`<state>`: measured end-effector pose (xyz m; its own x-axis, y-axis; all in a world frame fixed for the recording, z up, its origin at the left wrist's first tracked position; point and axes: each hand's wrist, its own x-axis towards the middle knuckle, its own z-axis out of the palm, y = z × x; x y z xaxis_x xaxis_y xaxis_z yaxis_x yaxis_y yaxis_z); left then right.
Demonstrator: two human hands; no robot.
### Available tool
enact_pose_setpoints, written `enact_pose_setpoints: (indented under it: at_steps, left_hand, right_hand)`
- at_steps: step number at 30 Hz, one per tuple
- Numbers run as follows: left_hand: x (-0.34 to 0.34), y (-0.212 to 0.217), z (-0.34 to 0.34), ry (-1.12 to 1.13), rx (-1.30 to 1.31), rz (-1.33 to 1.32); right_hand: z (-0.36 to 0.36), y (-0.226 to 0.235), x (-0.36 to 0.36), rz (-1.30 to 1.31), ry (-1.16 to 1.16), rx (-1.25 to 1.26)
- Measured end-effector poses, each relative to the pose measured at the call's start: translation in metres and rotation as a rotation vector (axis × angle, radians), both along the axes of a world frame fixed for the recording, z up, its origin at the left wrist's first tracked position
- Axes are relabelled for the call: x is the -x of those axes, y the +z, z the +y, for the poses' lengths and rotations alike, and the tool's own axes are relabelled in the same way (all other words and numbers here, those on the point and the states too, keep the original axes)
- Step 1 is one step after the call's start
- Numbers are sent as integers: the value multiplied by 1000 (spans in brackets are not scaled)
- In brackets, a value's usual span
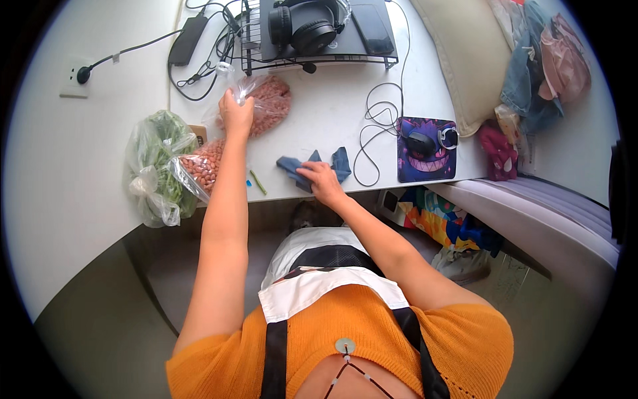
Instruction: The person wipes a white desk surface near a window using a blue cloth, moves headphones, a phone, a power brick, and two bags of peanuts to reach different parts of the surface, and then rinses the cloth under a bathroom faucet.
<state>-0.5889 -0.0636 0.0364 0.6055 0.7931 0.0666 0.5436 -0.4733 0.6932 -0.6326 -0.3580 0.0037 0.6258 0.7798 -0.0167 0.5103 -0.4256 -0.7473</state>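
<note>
My left hand (pixel 237 114) is closed around the gathered neck of a clear plastic bag (pixel 271 106) full of small pinkish-red pieces, perhaps peanuts. Its knotted or twisted top sticks up past my fingers. Near the front edge of the white desk, my right hand (pixel 321 181) presses on a crumpled blue-grey cloth (pixel 341 163), fingers bent over it. Beside my left forearm sits another clear bag, of reddish-brown peanuts (pixel 199 165), partly hidden by the arm. A short green stalk (pixel 258 182) and a tiny blue scrap (pixel 248 183) lie between my two arms.
A tied bag of green vegetables (pixel 159 166) sits at the left. At the back, headphones (pixel 309 30) and a phone (pixel 372 30) rest on a laptop on a black rack. Tangled cables (pixel 222 33), a mouse (pixel 420 143) on a purple mat (pixel 425 169), and a cushion (pixel 452 66) surround the desk.
</note>
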Motion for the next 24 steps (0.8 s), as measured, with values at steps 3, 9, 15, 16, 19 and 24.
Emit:
enact_pose_setpoints:
  at_steps: [3, 9, 15, 16, 19, 24]
  left_hand:
    - [15, 23, -29, -41, -51, -95]
    - [54, 37, -81, -151, -35, -216]
    - [60, 42, -126, -261, 183, -171]
    - [57, 47, -132, -283, 209, -187]
    - [45, 53, -145, -288, 343, -236]
    - [27, 32, -148, -216, 501, -224]
  right_hand:
    - [8, 14, -42, -135, -260, -72]
    - [1, -13, -67, -159, -402, 439]
    - [-4, 1, -15, 105, -297, 230]
    - [-7, 6, -18, 140, -352, 197]
    - [-20, 21, -30, 235, -525, 47]
    - [-42, 47, -66, 320, -718, -160]
